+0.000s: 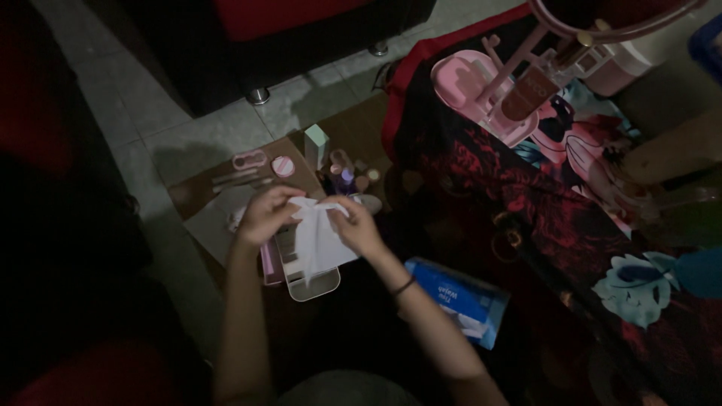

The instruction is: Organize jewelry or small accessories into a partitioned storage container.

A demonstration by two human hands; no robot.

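Blue soft tissue pack [460,301] lying on the floor just right of the person's forearm, white label patch on top, small upright mint-green box [317,145] standing further back among cosmetics, brown label [529,93] on the pink stand upper right

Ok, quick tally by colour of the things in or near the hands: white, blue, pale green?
White: 1, the tissue held by the left hand and right hand
Blue: 1, the tissue pack
Pale green: 1, the small box
Total: 3
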